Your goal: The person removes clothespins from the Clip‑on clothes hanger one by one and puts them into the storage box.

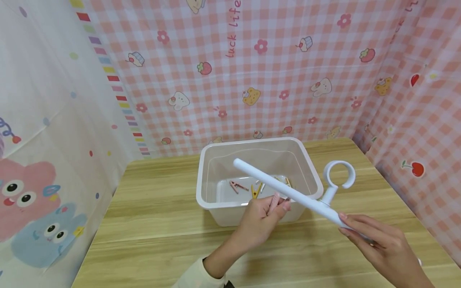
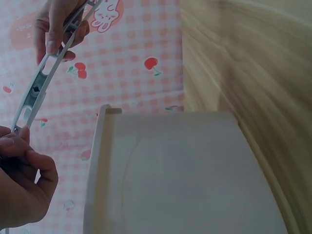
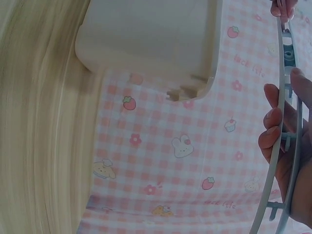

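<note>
A pale blue-white plastic clothes hanger (image 1: 279, 185) with a round open hook is held up slantwise over the front right of the bin. My right hand (image 1: 381, 244) grips its right part, fingers and thumb on both sides of the bar. From the right wrist view, the hanger (image 3: 288, 141) has two thin rails joined by crosspieces. My left hand (image 1: 260, 220) pinches a pink clothespin (image 1: 273, 203) beside the hanger bar. In the left wrist view the left fingertips are close to the hanger's underside (image 2: 35, 90); whether the clothespin clips it, I cannot tell.
A translucent white plastic bin (image 1: 205, 176) stands on the wood-grain table (image 1: 151, 216). Inside lie several clothespins, among them a pink one (image 1: 235, 186) and a yellow one (image 1: 255, 191). Patterned cloth (image 1: 223, 88) hangs behind and at both sides. A small white thing (image 1: 419, 262) shows beyond the right wrist.
</note>
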Tool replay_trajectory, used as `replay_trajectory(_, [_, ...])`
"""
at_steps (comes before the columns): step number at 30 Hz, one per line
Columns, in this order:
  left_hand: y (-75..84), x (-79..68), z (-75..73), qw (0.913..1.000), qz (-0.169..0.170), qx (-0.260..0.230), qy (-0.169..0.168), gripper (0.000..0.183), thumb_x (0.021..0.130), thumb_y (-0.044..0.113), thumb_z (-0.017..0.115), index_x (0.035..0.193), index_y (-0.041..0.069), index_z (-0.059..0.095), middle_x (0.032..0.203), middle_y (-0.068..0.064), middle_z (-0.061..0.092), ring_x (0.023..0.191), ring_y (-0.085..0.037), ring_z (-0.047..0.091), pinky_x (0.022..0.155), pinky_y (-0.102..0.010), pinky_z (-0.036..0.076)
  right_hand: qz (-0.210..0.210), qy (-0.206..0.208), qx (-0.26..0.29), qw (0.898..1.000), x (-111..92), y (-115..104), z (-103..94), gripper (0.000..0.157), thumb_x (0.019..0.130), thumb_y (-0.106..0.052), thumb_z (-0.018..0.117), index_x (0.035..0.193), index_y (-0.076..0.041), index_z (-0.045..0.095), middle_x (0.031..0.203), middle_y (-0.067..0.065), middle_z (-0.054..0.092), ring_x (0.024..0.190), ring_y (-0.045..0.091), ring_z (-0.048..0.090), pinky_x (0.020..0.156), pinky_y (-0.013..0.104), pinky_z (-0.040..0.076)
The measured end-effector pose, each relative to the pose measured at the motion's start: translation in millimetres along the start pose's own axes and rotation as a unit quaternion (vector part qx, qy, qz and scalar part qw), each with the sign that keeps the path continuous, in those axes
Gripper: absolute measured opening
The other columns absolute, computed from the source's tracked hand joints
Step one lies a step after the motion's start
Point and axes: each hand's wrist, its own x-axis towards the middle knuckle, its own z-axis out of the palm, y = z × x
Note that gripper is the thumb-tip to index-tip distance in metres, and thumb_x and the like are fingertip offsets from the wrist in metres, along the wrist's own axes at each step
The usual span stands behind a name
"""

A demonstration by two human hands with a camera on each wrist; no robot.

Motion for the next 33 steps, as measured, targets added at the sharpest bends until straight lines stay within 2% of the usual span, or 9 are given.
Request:
replay_trajectory(3, [-0.1, -0.6, -0.7, 0.9969, 0.040, 0.066, 0.015, 0.043, 0.104, 0.024, 0.058, 0.066, 0.004, 0.051, 0.057, 0.006, 0.035, 0.052, 0.004, 0.025, 0.047, -0.013, 0.022, -0.001, -0.003, 0.002, 1.000, -0.1, 0.5, -0.4, 0.043, 0.099, -0.026, 0.063, 0.104, 0.015, 0.073, 0.122, -0.007, 0.072, 0.106, -0.010, 0.066, 0.084, 0.003, 0.051])
replay_trajectory(6, [-1.1, -1.2, -1.5, 0.9831, 0.090, 0.155, 0.036, 0.037, 0.103, 0.025, 0.058, 0.069, 0.010, 0.057, 0.054, 0.009, 0.036, 0.050, 0.006, 0.025, 0.045, -0.010, 0.020, -0.004, -0.006, 0.000, 1.000, -0.1, 1.3, -0.6, 0.043, 0.099, -0.026, 0.063, 0.104, 0.015, 0.073, 0.121, -0.007, 0.073, 0.105, -0.010, 0.065, 0.084, 0.003, 0.051])
replay_trajectory(11, [-4.1, -1.9, -1.8, 0.9291, 0.179, 0.313, 0.082, 0.031, 0.102, 0.027, 0.060, 0.074, 0.015, 0.059, 0.051, 0.009, 0.038, 0.049, 0.002, 0.030, 0.047, -0.010, 0.020, -0.003, -0.013, -0.006, 1.000, -0.8, 2.5, -1.1, 0.043, 0.100, -0.027, 0.062, 0.105, 0.014, 0.074, 0.119, -0.007, 0.073, 0.103, -0.012, 0.065, 0.082, 0.003, 0.051])
replay_trajectory(14, [-6.2, -1.9, -1.4, 0.9025, 0.211, 0.362, 0.101, 0.029, 0.103, 0.030, 0.058, 0.077, 0.017, 0.060, 0.049, 0.008, 0.040, 0.048, -0.001, 0.033, 0.046, -0.012, 0.020, -0.001, -0.016, -0.009, 1.000, -1.4, 3.5, -1.5, 0.043, 0.100, -0.028, 0.061, 0.105, 0.013, 0.074, 0.117, -0.007, 0.074, 0.101, -0.012, 0.065, 0.081, 0.003, 0.051])
replay_trajectory(21, [-9.1, -2.1, -0.9, 0.8667, 0.245, 0.416, 0.126, 0.028, 0.104, 0.032, 0.055, 0.081, 0.018, 0.061, 0.047, 0.009, 0.039, 0.045, -0.004, 0.033, 0.042, -0.018, 0.025, 0.002, -0.020, -0.015, 1.000, -2.9, 4.5, -2.3, 0.044, 0.100, -0.029, 0.060, 0.105, 0.012, 0.074, 0.115, -0.007, 0.074, 0.099, -0.013, 0.064, 0.080, 0.003, 0.051])
replay_trajectory(25, [-10.3, -2.4, -0.3, 0.8670, 0.246, 0.414, 0.128, 0.024, 0.102, 0.031, 0.058, 0.084, 0.017, 0.064, 0.048, 0.009, 0.041, 0.046, -0.003, 0.035, 0.042, -0.018, 0.026, 0.003, -0.019, -0.013, 1.000, -2.9, 4.3, -2.2, 0.043, 0.100, -0.029, 0.061, 0.105, 0.012, 0.074, 0.116, -0.007, 0.074, 0.099, -0.014, 0.063, 0.078, 0.003, 0.051])
replay_trajectory(27, [-10.1, -2.9, -0.3, 0.8743, 0.241, 0.403, 0.124, 0.022, 0.102, 0.030, 0.059, 0.086, 0.017, 0.066, 0.049, 0.009, 0.042, 0.047, -0.002, 0.035, 0.043, -0.017, 0.027, 0.000, -0.017, -0.010, 1.000, -2.5, 4.1, -2.1, 0.043, 0.100, -0.028, 0.062, 0.105, 0.012, 0.074, 0.116, -0.007, 0.074, 0.099, -0.013, 0.064, 0.078, 0.003, 0.051])
replay_trajectory(29, [-10.1, -3.1, -0.3, 0.8917, 0.229, 0.374, 0.111, 0.022, 0.101, 0.028, 0.061, 0.084, 0.016, 0.066, 0.051, 0.009, 0.042, 0.049, -0.001, 0.035, 0.045, -0.014, 0.026, -0.001, -0.016, -0.006, 1.000, -2.2, 3.7, -2.0, 0.042, 0.100, -0.027, 0.062, 0.105, 0.013, 0.074, 0.116, -0.006, 0.074, 0.099, -0.013, 0.064, 0.079, 0.003, 0.051])
replay_trajectory(33, [-7.4, -3.1, -1.4, 0.9397, 0.186, 0.278, 0.071, 0.028, 0.103, 0.023, 0.059, 0.077, 0.013, 0.061, 0.053, 0.007, 0.039, 0.051, 0.004, 0.029, 0.047, -0.007, 0.021, -0.002, -0.014, -0.005, 1.000, -2.4, 3.6, -2.1, 0.043, 0.100, -0.027, 0.062, 0.105, 0.014, 0.074, 0.118, -0.007, 0.073, 0.100, -0.013, 0.064, 0.079, 0.003, 0.051])
